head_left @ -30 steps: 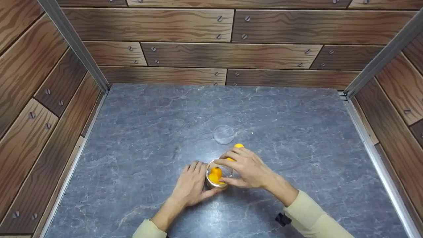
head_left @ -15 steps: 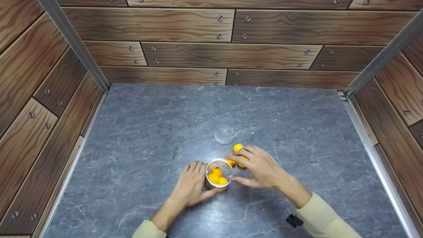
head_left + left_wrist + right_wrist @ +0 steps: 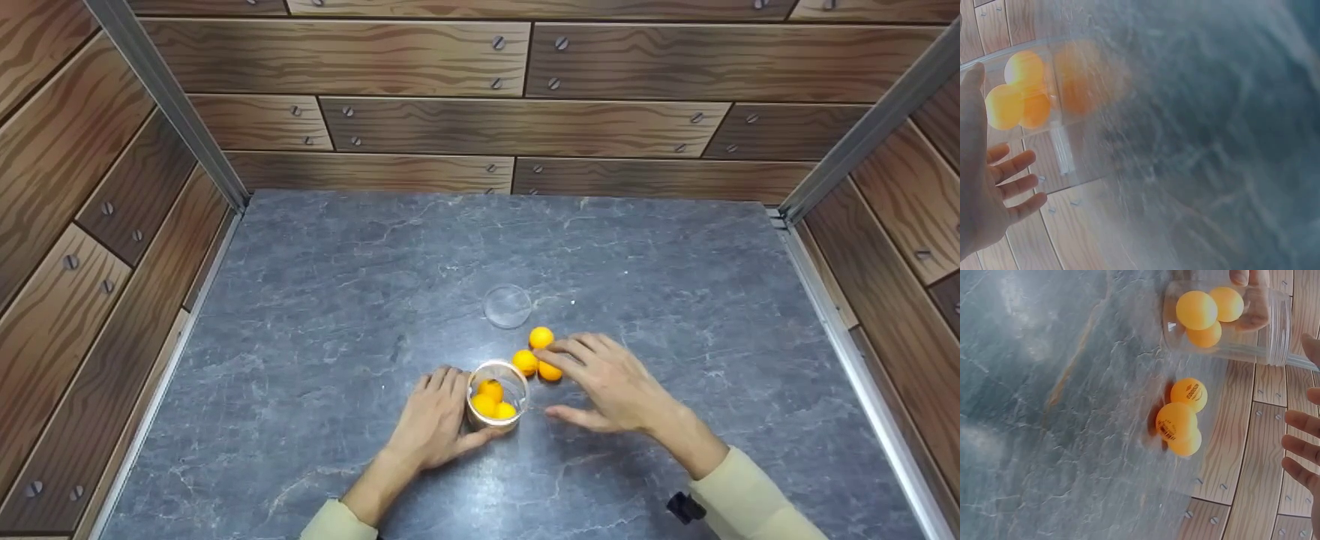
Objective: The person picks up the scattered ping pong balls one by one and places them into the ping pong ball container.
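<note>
A clear plastic jar [image 3: 514,388] stands upright with its mouth up, holding three orange table tennis balls [image 3: 1197,310]. My left hand [image 3: 435,420] holds the jar from the left, its thumb along the near side and its fingers by the left wall. Right of the jar, my right hand [image 3: 611,386] hovers with spread, relaxed fingers and nothing in its grasp. Its fingertips are close to three more orange table tennis balls [image 3: 1176,422] clustered on the table; in the head view they partly cover the rightmost one.
Beyond the jar, a round transparent lid [image 3: 508,306] lies flat on the grey marbled table [image 3: 337,300]. Wood-patterned walls [image 3: 525,127] close off the back and both sides, with metal rails [image 3: 862,390] along the side edges.
My right hand has let go of a ball in the jar and drawn back to the right. The loose balls now show more fully. The left hand and jar stay put.
</note>
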A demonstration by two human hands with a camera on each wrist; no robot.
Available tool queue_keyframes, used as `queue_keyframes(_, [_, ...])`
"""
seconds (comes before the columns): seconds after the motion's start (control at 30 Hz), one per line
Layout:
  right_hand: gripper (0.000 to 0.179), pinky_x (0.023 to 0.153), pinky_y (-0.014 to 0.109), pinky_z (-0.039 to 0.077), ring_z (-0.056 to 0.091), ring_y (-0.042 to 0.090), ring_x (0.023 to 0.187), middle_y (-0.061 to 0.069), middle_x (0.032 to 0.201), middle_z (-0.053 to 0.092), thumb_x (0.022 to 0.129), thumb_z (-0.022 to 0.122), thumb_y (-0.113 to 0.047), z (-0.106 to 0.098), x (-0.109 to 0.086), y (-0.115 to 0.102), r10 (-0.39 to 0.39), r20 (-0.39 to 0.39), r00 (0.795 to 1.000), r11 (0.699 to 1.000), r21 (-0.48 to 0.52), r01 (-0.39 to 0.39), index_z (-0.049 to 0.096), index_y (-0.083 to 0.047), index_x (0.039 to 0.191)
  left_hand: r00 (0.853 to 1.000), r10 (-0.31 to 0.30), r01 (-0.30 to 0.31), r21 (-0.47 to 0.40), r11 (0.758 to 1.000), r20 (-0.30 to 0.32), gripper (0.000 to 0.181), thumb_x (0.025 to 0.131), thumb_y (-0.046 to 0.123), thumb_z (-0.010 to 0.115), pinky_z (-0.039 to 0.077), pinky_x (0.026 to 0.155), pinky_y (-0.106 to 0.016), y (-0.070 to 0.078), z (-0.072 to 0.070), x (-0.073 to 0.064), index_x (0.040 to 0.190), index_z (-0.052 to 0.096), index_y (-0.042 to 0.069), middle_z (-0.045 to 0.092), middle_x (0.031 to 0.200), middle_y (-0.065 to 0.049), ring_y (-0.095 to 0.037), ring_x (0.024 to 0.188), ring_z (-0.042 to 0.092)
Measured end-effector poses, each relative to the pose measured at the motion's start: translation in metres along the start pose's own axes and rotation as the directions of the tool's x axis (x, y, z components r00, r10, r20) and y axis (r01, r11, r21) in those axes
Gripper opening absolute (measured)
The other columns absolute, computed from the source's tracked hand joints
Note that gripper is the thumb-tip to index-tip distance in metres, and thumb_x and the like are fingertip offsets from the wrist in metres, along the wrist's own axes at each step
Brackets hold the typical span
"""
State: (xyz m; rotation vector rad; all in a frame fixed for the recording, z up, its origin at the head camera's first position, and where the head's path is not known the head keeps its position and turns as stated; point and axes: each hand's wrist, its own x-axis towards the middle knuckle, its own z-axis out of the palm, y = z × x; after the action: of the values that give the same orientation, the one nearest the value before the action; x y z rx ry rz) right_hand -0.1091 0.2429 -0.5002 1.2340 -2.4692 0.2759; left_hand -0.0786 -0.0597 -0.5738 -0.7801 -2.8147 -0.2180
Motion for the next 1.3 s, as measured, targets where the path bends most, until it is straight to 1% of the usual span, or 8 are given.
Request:
queue_keyframes(0.13, [0.081, 0.096, 0.043, 0.057, 0.066, 0.023, 0.113, 0.003, 0.131, 0.07, 0.08, 0.082, -0.059, 0.001, -0.005, 0.003, 0.01, 0.004, 1.0, 1.0, -0.016, -0.01, 0.061, -0.019, 0.147, 1.0, -0.005, 0.005, -0.008, 1.0, 0.006, 0.091, 0.087, 0.087, 0.054, 0.054, 0.096, -0.042, 0.0, 0.0, 0.0, 0.135, 0.055, 0.009, 0.064, 0.119, -0.007, -0.025, 0.115, 0.061])
queue_keyframes(0.23, [0.079, 0.098, 0.044, 0.057, 0.066, 0.024, 0.114, 0.004, 0.132, 0.069, 0.083, 0.079, -0.061, 0.003, -0.009, 0.005, 0.019, 0.002, 1.0, 1.0, -0.021, -0.019, 0.06, -0.019, 0.147, 1.0, -0.007, 0.007, -0.013, 1.0, 0.011, 0.092, 0.086, 0.087, 0.054, 0.054, 0.097, -0.042, 0.0, -0.001, 0.0, 0.135, 0.055, 0.009, 0.064, 0.12, -0.007, -0.025, 0.116, 0.061])
queue_keyframes(0.37, [0.079, 0.099, 0.045, 0.057, 0.066, 0.023, 0.116, 0.004, 0.132, 0.069, 0.082, 0.082, -0.058, 0.006, -0.015, 0.007, 0.046, 0.005, 0.999, 0.999, -0.006, -0.046, 0.059, -0.019, 0.148, 1.0, -0.004, 0.005, -0.011, 1.0, 0.012, 0.091, 0.087, 0.087, 0.054, 0.053, 0.098, -0.042, 0.0, -0.001, -0.001, 0.136, 0.055, 0.009, 0.064, 0.12, -0.007, -0.025, 0.117, 0.061])
queue_keyframes(0.5, [0.08, 0.098, 0.045, 0.057, 0.066, 0.023, 0.115, 0.005, 0.131, 0.069, 0.079, 0.086, -0.053, 0.009, -0.021, 0.008, 0.068, -0.005, 0.998, 0.998, 0.01, -0.068, 0.061, -0.018, 0.146, 1.0, -0.003, 0.003, -0.012, 1.0, 0.008, 0.091, 0.086, 0.086, 0.055, 0.053, 0.098, -0.042, 0.0, -0.001, -0.001, 0.135, 0.055, 0.01, 0.065, 0.121, -0.007, -0.025, 0.117, 0.061])
queue_keyframes(0.8, [0.081, 0.097, 0.046, 0.058, 0.066, 0.023, 0.115, 0.005, 0.13, 0.069, 0.077, 0.087, -0.05, 0.021, -0.029, 0.013, 0.109, -0.004, 0.994, 0.994, 0.007, -0.109, 0.061, -0.017, 0.146, 1.0, -0.008, 0.008, -0.026, 1.0, 0.022, 0.091, 0.086, 0.086, 0.056, 0.054, 0.099, -0.043, 0.0, -0.002, 0.0, 0.135, 0.055, 0.009, 0.065, 0.122, -0.008, -0.025, 0.118, 0.061])
queue_keyframes(1.0, [0.08, 0.094, 0.046, 0.058, 0.066, 0.024, 0.114, 0.005, 0.131, 0.068, 0.079, 0.086, -0.051, 0.032, -0.034, 0.016, 0.137, -0.012, 0.99, 0.99, 0.008, -0.137, 0.061, -0.017, 0.147, 1.0, -0.002, 0.002, -0.01, 1.0, -0.002, 0.09, 0.085, 0.086, 0.057, 0.054, 0.096, -0.042, 0.0, -0.001, 0.0, 0.133, 0.056, 0.009, 0.065, 0.118, -0.007, -0.024, 0.114, 0.061])
queue_keyframes(1.1, [0.079, 0.096, 0.048, 0.058, 0.067, 0.025, 0.114, 0.006, 0.131, 0.068, 0.081, 0.084, -0.053, 0.037, -0.037, 0.018, 0.135, -0.021, 0.991, 0.991, 0.001, -0.135, 0.061, -0.016, 0.147, 1.0, -0.002, 0.002, -0.009, 1.0, -0.004, 0.09, 0.085, 0.086, 0.057, 0.054, 0.096, -0.042, 0.0, -0.001, 0.0, 0.133, 0.056, 0.009, 0.065, 0.118, -0.007, -0.024, 0.114, 0.061])
queue_keyframes(1.3, [0.079, 0.099, 0.049, 0.058, 0.067, 0.026, 0.114, 0.007, 0.131, 0.068, 0.08, 0.085, -0.053, 0.045, -0.04, 0.021, 0.122, -0.025, 0.992, 0.992, -0.022, -0.122, 0.062, -0.015, 0.146, 1.0, -0.01, 0.01, -0.004, 1.0, 0.021, 0.092, 0.086, 0.087, 0.054, 0.054, 0.097, -0.042, 0.0, -0.001, 0.0, 0.136, 0.055, 0.01, 0.064, 0.12, -0.007, -0.024, 0.116, 0.061])
